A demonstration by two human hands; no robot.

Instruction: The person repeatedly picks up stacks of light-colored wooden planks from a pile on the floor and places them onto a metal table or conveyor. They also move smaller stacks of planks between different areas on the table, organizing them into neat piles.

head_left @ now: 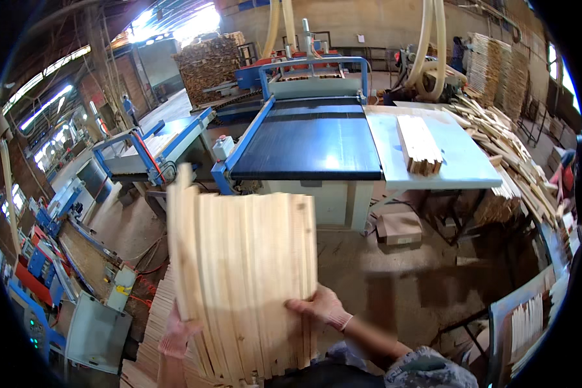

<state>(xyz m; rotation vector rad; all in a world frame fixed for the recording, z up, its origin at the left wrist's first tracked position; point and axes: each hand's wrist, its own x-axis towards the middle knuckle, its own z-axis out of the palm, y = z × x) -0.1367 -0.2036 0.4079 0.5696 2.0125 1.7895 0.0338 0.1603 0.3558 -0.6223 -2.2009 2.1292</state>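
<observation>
A wide bundle of pale wooden strips (249, 258) stands upright in front of me, its strips side by side. A few strips at its left edge stick up higher than the others. My left hand (178, 333), in a pinkish knit glove, is closed on the bundle's lower left side. On the right side my right hand (322, 309), gloved alike, grips the edge with its thumb across the front face. The fingers behind the bundle are hidden. More wooden strips (150, 352) lie below, by my left forearm.
Ahead is a machine with a dark conveyor belt (310, 142) in a blue frame. A side table (459, 155) at its right carries a stack of strips (419, 145). Loose wood (507, 155) heaps farther right. A cardboard box (399, 227) sits on the floor; a grey cabinet (98, 333) stands left.
</observation>
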